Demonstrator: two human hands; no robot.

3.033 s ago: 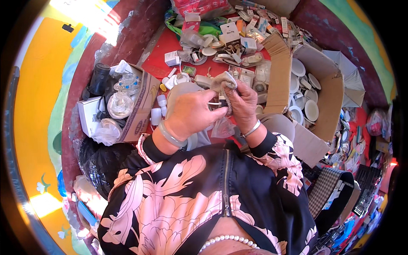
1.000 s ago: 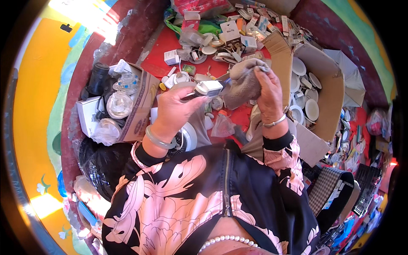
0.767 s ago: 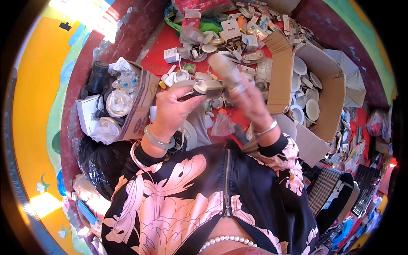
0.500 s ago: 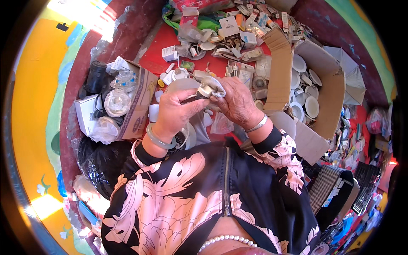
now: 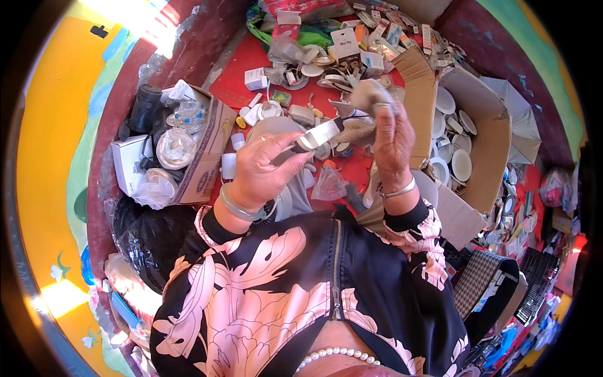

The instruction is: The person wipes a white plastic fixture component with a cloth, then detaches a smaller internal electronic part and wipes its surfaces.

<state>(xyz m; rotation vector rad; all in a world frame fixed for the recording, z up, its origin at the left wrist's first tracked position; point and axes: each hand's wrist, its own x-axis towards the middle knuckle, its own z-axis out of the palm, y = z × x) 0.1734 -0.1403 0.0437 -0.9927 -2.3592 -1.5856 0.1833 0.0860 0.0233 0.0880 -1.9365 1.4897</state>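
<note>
My left hand (image 5: 267, 166) is closed, thumb and fingers pinching a white ribbed piece with dark ends (image 5: 320, 134); its exact kind is unclear. A thin wire seems to run from its far end. To the right, my raised right hand (image 5: 394, 147) grips a grey-beige cloth (image 5: 370, 97), smeared by motion. The cloth is apart from the white piece. Beneath both hands, white lamp parts and a clear plastic bag (image 5: 330, 184) lie on a red sheet.
At left stands a cardboard box (image 5: 210, 135) of bagged fittings and a black cylinder. An open cardboard box (image 5: 490, 135) at right holds round white lamps. Small boxes and loose fittings crowd the red sheet (image 5: 242, 63) at the back. A black plastic bag (image 5: 147, 235) lies at my left.
My right hand has lifted away to the right with the cloth, off the white piece. My left hand keeps the piece, which now points up and to the right.
</note>
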